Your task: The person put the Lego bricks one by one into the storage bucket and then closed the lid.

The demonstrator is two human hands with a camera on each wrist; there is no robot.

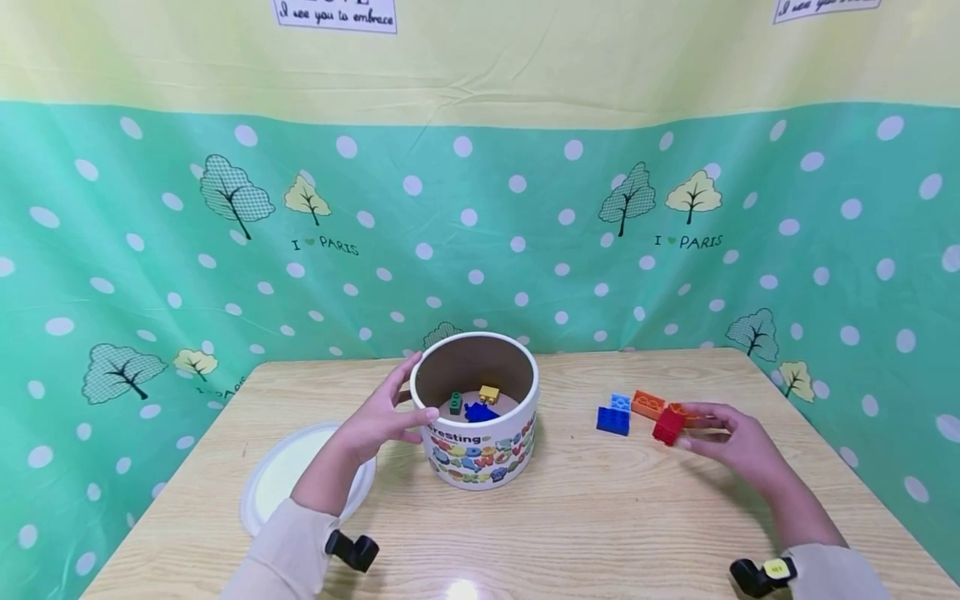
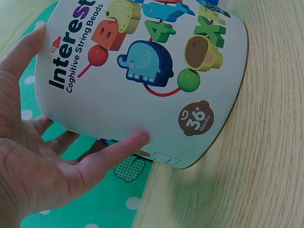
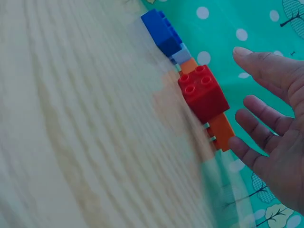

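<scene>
My left hand point(image 1: 382, 417) holds the side of a round white box point(image 1: 480, 479) printed with colourful letters and animals, its thumb at the rim. In the left wrist view its spread fingers lie along the box wall. Inside the box are a green brick point(image 1: 456, 403), a yellow brick point(image 1: 489, 394) and a dark blue piece point(image 1: 480, 412). To the right, my right hand point(image 1: 727, 437) is spread beside a red brick point(image 3: 204, 97), with a gap between thumb and brick in the right wrist view. An orange brick point(image 3: 222, 133) sits near its fingertips.
Left of the red brick lie another orange brick point(image 1: 648, 404), a light blue brick point(image 1: 620, 402) and a dark blue brick point(image 1: 613, 422). A round white lid point(image 1: 273, 475) rests under the left forearm. Behind the wooden table point(image 1: 570, 533) hangs a green dotted cloth point(image 1: 480, 250).
</scene>
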